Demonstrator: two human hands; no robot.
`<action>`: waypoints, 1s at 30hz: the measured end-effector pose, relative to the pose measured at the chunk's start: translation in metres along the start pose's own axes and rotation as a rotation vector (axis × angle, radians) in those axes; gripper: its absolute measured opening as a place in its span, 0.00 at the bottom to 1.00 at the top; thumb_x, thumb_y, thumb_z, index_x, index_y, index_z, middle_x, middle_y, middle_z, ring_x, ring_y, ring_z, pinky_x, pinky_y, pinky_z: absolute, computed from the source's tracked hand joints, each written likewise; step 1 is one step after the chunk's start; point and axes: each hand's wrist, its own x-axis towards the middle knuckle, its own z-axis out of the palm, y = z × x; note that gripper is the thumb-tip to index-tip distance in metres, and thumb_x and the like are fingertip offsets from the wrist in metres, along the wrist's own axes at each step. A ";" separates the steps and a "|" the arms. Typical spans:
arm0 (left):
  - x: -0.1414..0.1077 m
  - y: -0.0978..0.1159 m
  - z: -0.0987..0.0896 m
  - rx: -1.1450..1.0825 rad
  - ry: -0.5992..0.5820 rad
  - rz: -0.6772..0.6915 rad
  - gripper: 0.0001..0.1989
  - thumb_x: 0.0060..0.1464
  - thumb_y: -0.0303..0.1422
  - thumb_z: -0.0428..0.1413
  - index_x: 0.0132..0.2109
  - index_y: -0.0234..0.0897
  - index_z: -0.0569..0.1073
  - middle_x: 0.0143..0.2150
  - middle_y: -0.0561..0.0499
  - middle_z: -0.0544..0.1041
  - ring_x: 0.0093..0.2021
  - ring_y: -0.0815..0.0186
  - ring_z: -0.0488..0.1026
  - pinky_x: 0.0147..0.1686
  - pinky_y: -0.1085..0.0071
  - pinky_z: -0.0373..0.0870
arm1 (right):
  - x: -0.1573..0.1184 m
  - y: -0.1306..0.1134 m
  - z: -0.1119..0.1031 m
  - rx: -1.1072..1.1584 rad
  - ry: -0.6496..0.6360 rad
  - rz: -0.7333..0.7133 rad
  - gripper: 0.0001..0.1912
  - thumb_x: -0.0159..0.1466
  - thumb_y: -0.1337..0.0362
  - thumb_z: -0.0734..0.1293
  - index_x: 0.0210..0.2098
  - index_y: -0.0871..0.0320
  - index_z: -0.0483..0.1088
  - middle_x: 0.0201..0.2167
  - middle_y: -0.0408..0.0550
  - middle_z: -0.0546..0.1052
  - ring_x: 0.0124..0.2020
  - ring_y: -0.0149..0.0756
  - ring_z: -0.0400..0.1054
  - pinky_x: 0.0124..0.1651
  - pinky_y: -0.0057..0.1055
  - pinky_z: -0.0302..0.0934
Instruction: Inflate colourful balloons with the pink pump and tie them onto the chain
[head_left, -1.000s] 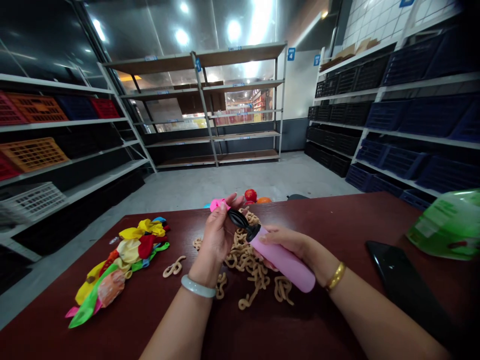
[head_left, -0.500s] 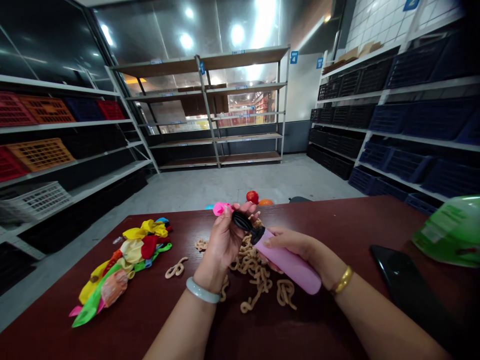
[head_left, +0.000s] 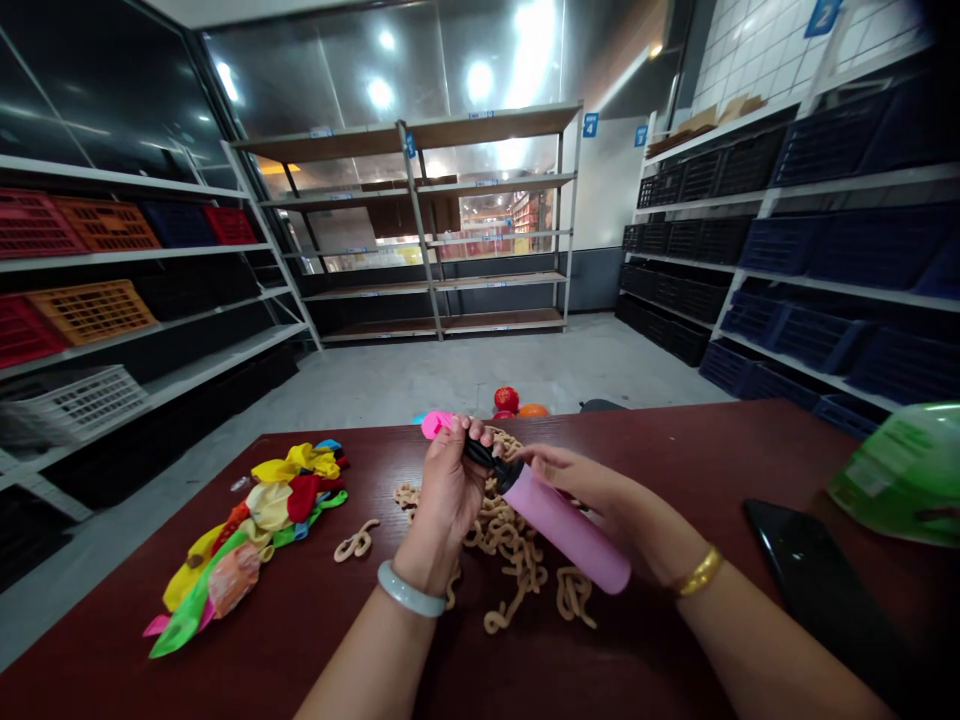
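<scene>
A hand pump with a pink-purple cylinder (head_left: 566,525) and a black end points down to the right over the dark red table. My left hand (head_left: 454,475) is closed round the black end, where a bright pink balloon (head_left: 436,425) sticks out beyond the fingers. Against the upper side of the cylinder lies my right hand (head_left: 592,485), its fingers stretched out and partly blurred. Tan twisted strands (head_left: 517,545) are heaped under the pump. To the left lies a pile of coloured balloons (head_left: 281,495), with a wrapped orange-white piece (head_left: 234,578) on it.
A black phone (head_left: 799,545) and a green bag (head_left: 904,475) lie on the right of the table (head_left: 315,650). Beyond the far edge are red and orange balloons (head_left: 506,399). Shelves with crates (head_left: 94,310) stand left and right, and a shelf rack (head_left: 491,276) stands behind.
My right hand has loosened from round the cylinder and its fingers have straightened. My left fingers have curled in over the black end. The view has shifted slightly.
</scene>
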 end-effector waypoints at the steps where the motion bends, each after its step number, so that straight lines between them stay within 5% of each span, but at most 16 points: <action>1: -0.001 -0.001 0.001 -0.001 -0.005 -0.003 0.07 0.59 0.34 0.57 0.35 0.37 0.69 0.31 0.53 0.64 0.32 0.69 0.66 0.33 0.70 0.69 | 0.003 -0.003 -0.003 -0.014 0.060 -0.046 0.29 0.61 0.41 0.65 0.50 0.56 0.69 0.47 0.53 0.74 0.44 0.40 0.70 0.42 0.35 0.65; 8: -0.005 -0.010 0.007 -0.016 -0.054 -0.063 0.07 0.57 0.32 0.59 0.35 0.35 0.69 0.33 0.51 0.66 0.34 0.68 0.67 0.36 0.69 0.69 | 0.030 -0.030 0.014 -0.014 0.059 -0.184 0.27 0.64 0.40 0.60 0.37 0.59 0.72 0.39 0.50 0.76 0.41 0.37 0.69 0.49 0.37 0.62; 11: 0.001 -0.002 -0.001 -0.036 -0.005 0.017 0.07 0.56 0.33 0.60 0.36 0.35 0.70 0.33 0.51 0.67 0.34 0.68 0.68 0.38 0.69 0.70 | 0.028 -0.035 0.018 -0.141 0.002 -0.169 0.28 0.66 0.40 0.57 0.45 0.57 0.72 0.45 0.51 0.76 0.47 0.40 0.68 0.52 0.39 0.62; 14: 0.013 0.014 -0.017 -0.069 0.082 0.160 0.08 0.55 0.33 0.61 0.35 0.36 0.69 0.32 0.52 0.68 0.33 0.69 0.68 0.36 0.70 0.70 | 0.016 -0.033 0.017 -0.461 -0.018 -0.168 0.36 0.59 0.46 0.68 0.61 0.55 0.62 0.57 0.52 0.70 0.55 0.44 0.65 0.56 0.39 0.60; 16: 0.020 0.022 -0.028 -0.074 0.121 0.222 0.09 0.55 0.34 0.60 0.34 0.35 0.68 0.32 0.52 0.68 0.33 0.69 0.69 0.35 0.70 0.70 | 0.010 -0.030 0.018 -0.740 0.103 -0.181 0.43 0.54 0.50 0.73 0.65 0.54 0.57 0.59 0.53 0.69 0.55 0.47 0.66 0.55 0.41 0.60; 20: 0.030 0.031 -0.047 -0.056 0.208 0.277 0.07 0.56 0.32 0.59 0.34 0.35 0.68 0.30 0.52 0.69 0.32 0.68 0.70 0.34 0.70 0.70 | 0.006 -0.020 0.026 -1.162 0.290 -0.255 0.36 0.61 0.49 0.65 0.66 0.48 0.55 0.55 0.52 0.73 0.52 0.50 0.69 0.50 0.44 0.61; 25: 0.035 0.045 -0.062 -0.061 0.298 0.312 0.09 0.57 0.32 0.58 0.32 0.35 0.67 0.28 0.54 0.68 0.30 0.69 0.70 0.33 0.69 0.70 | 0.006 -0.008 0.021 -1.393 0.371 -0.127 0.35 0.54 0.46 0.69 0.57 0.53 0.65 0.44 0.53 0.78 0.43 0.52 0.73 0.38 0.39 0.62; 30: 0.034 0.052 -0.064 -0.052 0.272 0.376 0.08 0.57 0.34 0.59 0.33 0.36 0.68 0.29 0.54 0.68 0.31 0.68 0.70 0.33 0.69 0.70 | 0.000 -0.003 0.013 -1.515 0.486 -0.017 0.17 0.57 0.52 0.67 0.40 0.56 0.67 0.35 0.52 0.78 0.36 0.48 0.75 0.31 0.34 0.58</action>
